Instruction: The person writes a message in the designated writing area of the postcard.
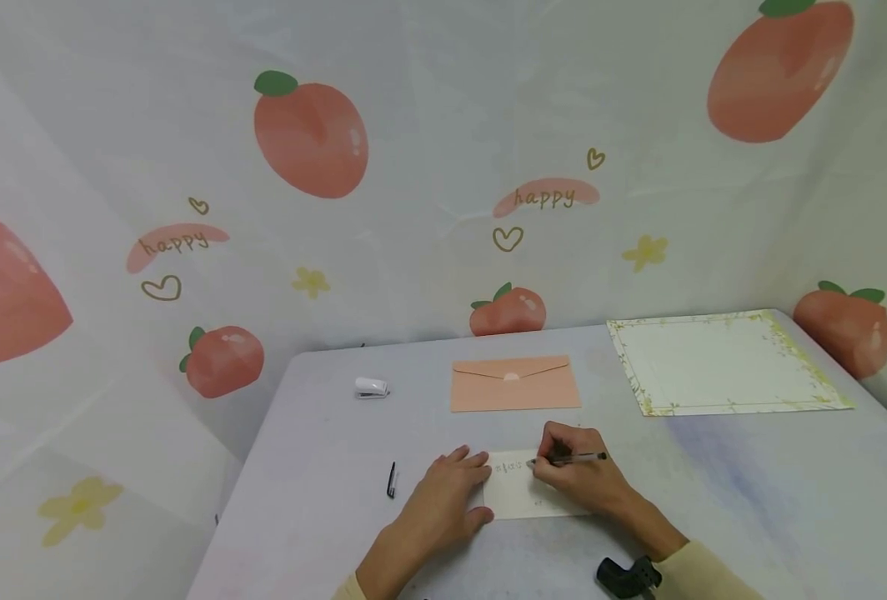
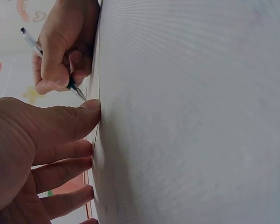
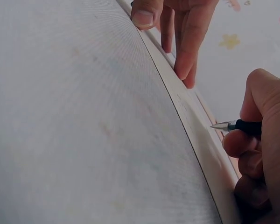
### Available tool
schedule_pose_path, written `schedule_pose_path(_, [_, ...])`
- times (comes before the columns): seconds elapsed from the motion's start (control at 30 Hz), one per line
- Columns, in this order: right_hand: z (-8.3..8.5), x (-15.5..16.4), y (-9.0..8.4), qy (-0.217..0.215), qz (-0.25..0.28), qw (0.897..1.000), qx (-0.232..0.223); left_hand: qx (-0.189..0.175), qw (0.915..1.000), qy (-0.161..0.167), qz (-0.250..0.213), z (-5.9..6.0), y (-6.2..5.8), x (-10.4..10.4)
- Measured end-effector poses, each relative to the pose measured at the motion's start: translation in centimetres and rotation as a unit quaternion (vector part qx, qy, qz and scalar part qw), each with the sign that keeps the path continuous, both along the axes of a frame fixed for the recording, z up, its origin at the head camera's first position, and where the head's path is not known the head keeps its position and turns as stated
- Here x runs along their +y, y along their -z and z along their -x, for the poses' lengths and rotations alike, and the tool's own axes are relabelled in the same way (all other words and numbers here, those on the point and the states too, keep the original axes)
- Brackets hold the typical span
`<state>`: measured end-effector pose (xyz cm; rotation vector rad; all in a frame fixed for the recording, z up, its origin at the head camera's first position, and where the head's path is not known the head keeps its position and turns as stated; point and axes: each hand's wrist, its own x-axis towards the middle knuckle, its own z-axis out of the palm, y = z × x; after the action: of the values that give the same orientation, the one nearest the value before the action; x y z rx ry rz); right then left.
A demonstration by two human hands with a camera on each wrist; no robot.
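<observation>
A small cream card (image 1: pixel 516 495) lies near the table's front edge, with a line of writing along its top. My right hand (image 1: pixel 573 475) grips a black pen (image 1: pixel 573 457) and its tip rests on the card; the same pen (image 2: pixel 53 65) (image 3: pixel 237 125) shows in both wrist views. My left hand (image 1: pixel 447 500) lies flat on the table, its straight fingers pressing the card's left edge (image 2: pixel 95 140). The card's edge (image 3: pixel 200 135) runs under the left hand's fingers (image 3: pixel 186 37) in the right wrist view.
A peach envelope (image 1: pixel 514 383) lies behind the card. A large sheet with a floral border (image 1: pixel 721 363) sits at the back right. A small white stapler (image 1: pixel 372 387) and a black pen cap (image 1: pixel 392 480) lie to the left. Peach-print cloth (image 1: pixel 308 142) hangs behind the grey table (image 1: pixel 751 492).
</observation>
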<state>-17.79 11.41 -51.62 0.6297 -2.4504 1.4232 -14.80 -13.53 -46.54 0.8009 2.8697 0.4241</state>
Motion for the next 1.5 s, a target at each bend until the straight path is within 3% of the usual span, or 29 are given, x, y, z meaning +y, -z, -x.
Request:
schedule_pose_path(0.63, [0.23,-0.07,0.18,-0.026,-0.004,1.000,0.002,-0.001,1.0000,0.003,-0.003,0.04,-0.03,-0.11])
schedule_pose_path(1.27, [0.30,0.07,0.32,-0.010,-0.007,1.000,0.008,-0.001,1.0000,-0.001,0.001,-0.01,-0.02,-0.03])
schedule_pose_path(1.5, [0.21,0.09,0.11,-0.026,-0.006,1.000,0.004,-0.001,1.0000,-0.001,-0.003,-0.05,-0.06,-0.07])
